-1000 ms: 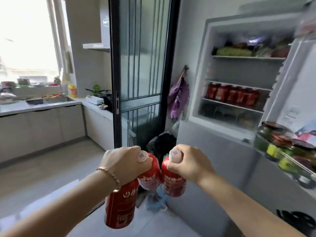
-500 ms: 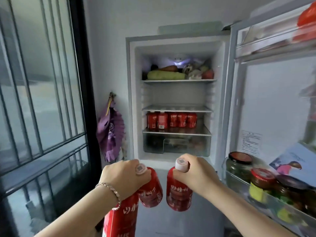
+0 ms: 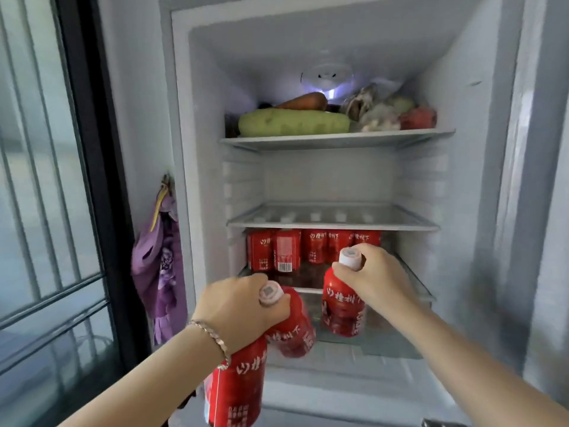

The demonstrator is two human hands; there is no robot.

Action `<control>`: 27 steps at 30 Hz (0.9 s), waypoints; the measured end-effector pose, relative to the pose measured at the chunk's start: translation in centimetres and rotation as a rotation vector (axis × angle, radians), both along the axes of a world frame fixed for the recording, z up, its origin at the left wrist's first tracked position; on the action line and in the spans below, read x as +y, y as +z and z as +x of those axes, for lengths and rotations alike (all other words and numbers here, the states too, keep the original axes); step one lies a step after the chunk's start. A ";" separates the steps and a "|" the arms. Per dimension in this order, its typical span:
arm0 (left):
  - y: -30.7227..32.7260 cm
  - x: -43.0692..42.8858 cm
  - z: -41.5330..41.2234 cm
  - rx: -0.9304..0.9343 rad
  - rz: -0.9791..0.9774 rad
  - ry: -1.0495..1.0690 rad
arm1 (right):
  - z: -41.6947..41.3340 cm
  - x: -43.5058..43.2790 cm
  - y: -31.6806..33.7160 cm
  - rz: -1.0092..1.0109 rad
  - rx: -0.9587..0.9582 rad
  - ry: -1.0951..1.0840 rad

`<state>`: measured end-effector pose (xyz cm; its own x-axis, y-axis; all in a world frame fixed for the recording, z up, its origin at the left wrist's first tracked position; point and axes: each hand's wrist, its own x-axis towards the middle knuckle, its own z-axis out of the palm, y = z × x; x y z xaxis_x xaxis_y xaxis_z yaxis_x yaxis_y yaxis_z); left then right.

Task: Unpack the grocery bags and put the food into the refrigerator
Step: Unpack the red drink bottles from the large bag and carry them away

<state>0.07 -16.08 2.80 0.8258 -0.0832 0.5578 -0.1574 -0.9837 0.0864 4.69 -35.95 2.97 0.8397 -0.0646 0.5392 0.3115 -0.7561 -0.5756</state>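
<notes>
The refrigerator (image 3: 462,87) stands open straight ahead. My left hand (image 3: 238,306) grips two red bottles by their necks: one (image 3: 292,328) hangs tilted, the other (image 3: 234,392) hangs lower beneath my wrist. My right hand (image 3: 375,278) holds a third red bottle (image 3: 343,306) by its white cap, upright, at the front edge of the lowest shelf (image 3: 415,282). A row of the same red bottles (image 3: 308,248) stands at the back of that shelf.
The top shelf (image 3: 335,140) carries a green gourd (image 3: 292,123), a carrot and other vegetables. The middle shelf (image 3: 332,221) is bare. A purple bag (image 3: 160,260) hangs on the wall left of the fridge. A glass door with black frame (image 3: 89,149) is further left.
I have come closer to the fridge and both hands rose toward the lowest shelf. The right hand's bottle now reaches the shelf's front edge. The door shelves have left the view.
</notes>
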 end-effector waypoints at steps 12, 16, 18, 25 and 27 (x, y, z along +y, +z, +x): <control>2.8 0.6 14.4 -0.020 0.058 -0.005 | 12.3 0.5 -1.8 0.132 -0.103 -0.141; 2.3 0.8 16.8 0.065 0.077 -0.024 | 13.1 1.0 -2.2 0.014 -0.103 -0.273; 2.0 0.9 17.6 0.070 0.082 -0.047 | 13.8 0.9 -1.7 -0.049 -0.039 -0.308; 2.2 1.3 19.1 0.102 0.041 -0.127 | 16.2 2.4 -5.0 0.144 -0.094 -0.352; 2.2 1.1 19.4 0.101 0.049 -0.130 | 16.9 2.9 -6.4 0.151 0.087 -0.328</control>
